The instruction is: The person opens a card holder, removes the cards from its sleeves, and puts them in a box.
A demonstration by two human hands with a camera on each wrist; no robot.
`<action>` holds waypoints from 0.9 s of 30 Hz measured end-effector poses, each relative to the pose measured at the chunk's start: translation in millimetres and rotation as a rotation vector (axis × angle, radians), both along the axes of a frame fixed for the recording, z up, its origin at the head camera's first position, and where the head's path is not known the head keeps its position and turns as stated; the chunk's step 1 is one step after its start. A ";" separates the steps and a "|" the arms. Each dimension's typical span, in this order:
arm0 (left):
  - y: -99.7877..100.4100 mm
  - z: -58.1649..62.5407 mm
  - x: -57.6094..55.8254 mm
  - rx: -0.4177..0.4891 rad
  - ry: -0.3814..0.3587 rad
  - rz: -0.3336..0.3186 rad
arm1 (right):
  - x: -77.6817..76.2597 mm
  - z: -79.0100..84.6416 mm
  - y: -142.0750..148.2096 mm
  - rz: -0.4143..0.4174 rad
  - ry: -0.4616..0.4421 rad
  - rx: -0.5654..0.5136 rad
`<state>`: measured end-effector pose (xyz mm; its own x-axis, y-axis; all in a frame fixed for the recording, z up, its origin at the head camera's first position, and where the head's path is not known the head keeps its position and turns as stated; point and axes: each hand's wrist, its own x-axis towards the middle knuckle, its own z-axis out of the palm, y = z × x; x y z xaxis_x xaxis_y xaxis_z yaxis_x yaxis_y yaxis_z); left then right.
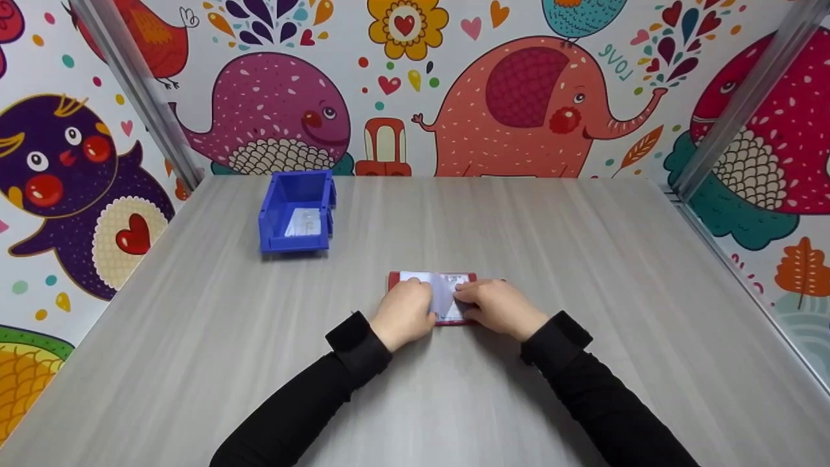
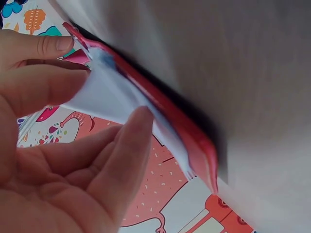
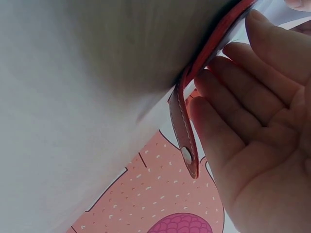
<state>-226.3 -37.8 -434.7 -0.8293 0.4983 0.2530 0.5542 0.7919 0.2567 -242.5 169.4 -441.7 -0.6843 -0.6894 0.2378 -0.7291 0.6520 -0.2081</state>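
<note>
An open red card holder (image 1: 472,322) with white and translucent sleeve pages lies flat on the table between both hands. My left hand (image 1: 405,311) is over its left half, and one sleeve page (image 1: 442,293) stands raised beside it. The left wrist view has that page (image 2: 109,92) between the left thumb and fingertips (image 2: 141,119). On the right half, my right hand (image 1: 499,305) holds the holder at its edge, its fingertips on the printed page. A strap with a metal snap (image 3: 186,154) sticks out past the right fingers in the right wrist view.
A blue plastic bin (image 1: 295,243) with a white card or paper (image 1: 303,222) inside stands at the back left of the wood-grain table (image 1: 583,233). Walls with cartoon animals (image 1: 519,97) and metal frame posts (image 1: 139,91) enclose the table's back and sides.
</note>
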 end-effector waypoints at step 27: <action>0.1 -3.1 0.0 0.007 -0.001 0.017 | -1.5 6.4 2.6 -0.071 -0.009 -0.118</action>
<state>-226.3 -37.7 -437.9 -0.8380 0.4821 0.2556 0.5401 0.7997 0.2623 -243.9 172.1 -435.3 -0.7327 -0.6068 0.3081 -0.6799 0.6723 -0.2927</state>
